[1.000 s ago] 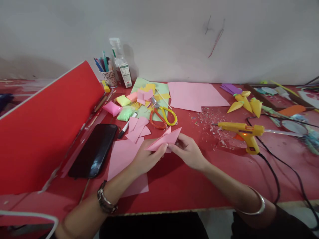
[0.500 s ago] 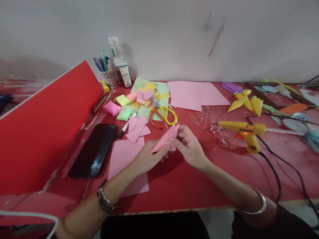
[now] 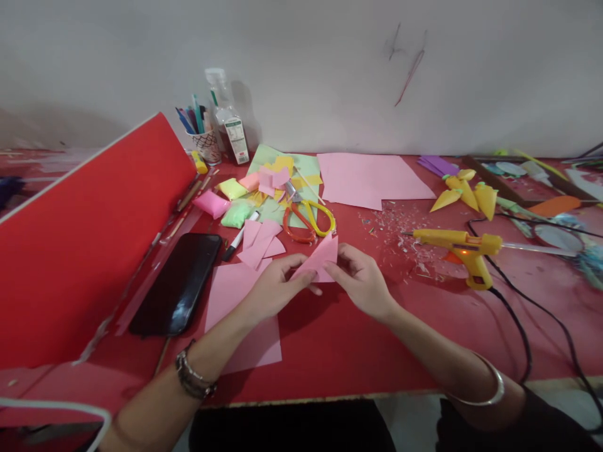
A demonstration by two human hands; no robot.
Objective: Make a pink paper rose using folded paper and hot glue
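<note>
A small folded piece of pink paper (image 3: 323,258), roughly triangular with its tip up and to the right, is held between both hands above the red table. My left hand (image 3: 281,285) pinches its left lower part, thumb in front and fingers partly hidden behind. On its right edge my right hand (image 3: 360,280) closes with thumb and fingers. Just beyond the paper lie scissors (image 3: 301,235) with one orange and one yellow handle loop. Pink paper cut-outs (image 3: 259,243) and a larger pink sheet (image 3: 254,351) rest beside and under my left hand and forearm.
A yellow glue gun (image 3: 459,242), its light on, lies at right with a black cord (image 3: 516,307). A phone (image 3: 181,282) and red board (image 3: 94,238) are at left. Behind stand a pen cup (image 3: 206,147) and bottle (image 3: 230,129); yellow paper cones (image 3: 464,191) lie at back right.
My left hand has shifted slightly left and its grip has changed, with fingers more spread. The folded pink paper has turned to show more of its flat face. My right hand stays nearly in place.
</note>
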